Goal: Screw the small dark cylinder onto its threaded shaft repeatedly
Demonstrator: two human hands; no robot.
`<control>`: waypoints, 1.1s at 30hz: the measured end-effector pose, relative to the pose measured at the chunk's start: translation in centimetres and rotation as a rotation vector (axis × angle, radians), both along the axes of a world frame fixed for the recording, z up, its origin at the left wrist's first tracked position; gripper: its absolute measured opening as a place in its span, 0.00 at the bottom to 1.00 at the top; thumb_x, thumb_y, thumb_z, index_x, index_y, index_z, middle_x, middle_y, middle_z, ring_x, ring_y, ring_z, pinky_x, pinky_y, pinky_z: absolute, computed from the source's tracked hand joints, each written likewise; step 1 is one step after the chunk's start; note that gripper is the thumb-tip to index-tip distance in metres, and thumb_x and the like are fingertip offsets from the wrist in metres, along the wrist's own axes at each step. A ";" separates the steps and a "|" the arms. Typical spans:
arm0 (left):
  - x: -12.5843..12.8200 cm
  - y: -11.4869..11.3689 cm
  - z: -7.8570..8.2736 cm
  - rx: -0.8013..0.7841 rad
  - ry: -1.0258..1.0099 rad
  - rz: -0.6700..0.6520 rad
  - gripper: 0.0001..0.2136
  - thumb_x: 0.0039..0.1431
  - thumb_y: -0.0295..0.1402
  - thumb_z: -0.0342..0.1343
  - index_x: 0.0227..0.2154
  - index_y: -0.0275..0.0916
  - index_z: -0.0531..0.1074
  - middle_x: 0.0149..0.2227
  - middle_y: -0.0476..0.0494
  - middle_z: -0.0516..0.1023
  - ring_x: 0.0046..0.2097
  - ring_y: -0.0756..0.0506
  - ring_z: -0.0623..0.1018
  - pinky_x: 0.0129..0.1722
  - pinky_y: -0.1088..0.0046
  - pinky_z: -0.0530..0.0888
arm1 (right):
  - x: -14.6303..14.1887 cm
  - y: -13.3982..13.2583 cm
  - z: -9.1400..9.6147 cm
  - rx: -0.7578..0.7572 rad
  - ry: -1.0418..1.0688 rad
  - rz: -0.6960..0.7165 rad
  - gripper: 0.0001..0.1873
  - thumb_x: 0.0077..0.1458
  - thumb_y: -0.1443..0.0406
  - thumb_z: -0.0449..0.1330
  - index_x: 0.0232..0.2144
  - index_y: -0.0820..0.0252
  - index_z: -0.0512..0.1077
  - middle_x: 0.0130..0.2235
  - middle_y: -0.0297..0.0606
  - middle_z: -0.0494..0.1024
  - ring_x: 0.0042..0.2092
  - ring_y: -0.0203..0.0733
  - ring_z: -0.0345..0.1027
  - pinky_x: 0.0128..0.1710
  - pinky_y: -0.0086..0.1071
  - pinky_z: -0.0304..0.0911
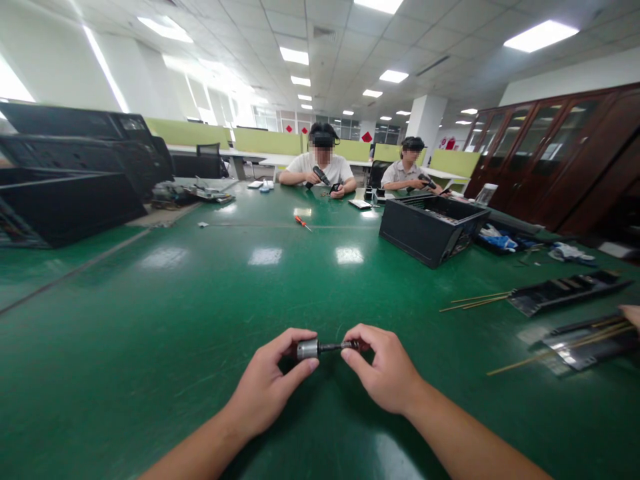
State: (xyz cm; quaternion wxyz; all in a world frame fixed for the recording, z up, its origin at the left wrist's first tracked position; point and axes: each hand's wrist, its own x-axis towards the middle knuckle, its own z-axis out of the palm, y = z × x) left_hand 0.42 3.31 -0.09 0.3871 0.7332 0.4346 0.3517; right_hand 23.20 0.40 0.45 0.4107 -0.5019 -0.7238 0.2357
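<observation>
Low in the middle of the view, both my hands meet over the green table (pixel 200 313). My left hand (pixel 270 387) pinches a small silver cylinder, a little motor (pixel 308 349), between thumb and fingers. A thin black shaft (pixel 333 347) sticks out of it to the right. My right hand (pixel 383 370) is closed on the shaft's far end, where a small dark part sits under the fingertips. The piece is held level, just above the table.
A black open box (pixel 430 227) stands at the right. Black plastic trays (pixel 565 292) and thin wooden sticks (pixel 477 301) lie further right, with another person's fingers (pixel 631 315) at the edge. Black printers (pixel 70 173) are stacked at the left. A red screwdriver (pixel 302 223) lies mid-table. Two people (pixel 320 170) sit opposite.
</observation>
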 end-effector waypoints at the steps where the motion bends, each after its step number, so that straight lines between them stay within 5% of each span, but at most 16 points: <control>1: 0.0 0.0 0.0 -0.003 -0.002 -0.001 0.13 0.59 0.40 0.60 0.46 0.44 0.74 0.40 0.48 0.79 0.42 0.45 0.78 0.45 0.71 0.71 | 0.0 0.0 0.0 -0.001 0.001 0.000 0.02 0.57 0.68 0.61 0.34 0.57 0.74 0.31 0.31 0.77 0.34 0.37 0.70 0.36 0.30 0.59; 33: -0.6 -0.1 0.4 0.083 -0.021 0.077 0.13 0.56 0.39 0.64 0.42 0.42 0.77 0.38 0.47 0.80 0.40 0.44 0.79 0.43 0.70 0.72 | 0.1 0.0 0.0 0.015 0.003 -0.002 0.02 0.55 0.68 0.61 0.33 0.58 0.74 0.30 0.32 0.77 0.33 0.38 0.70 0.36 0.30 0.61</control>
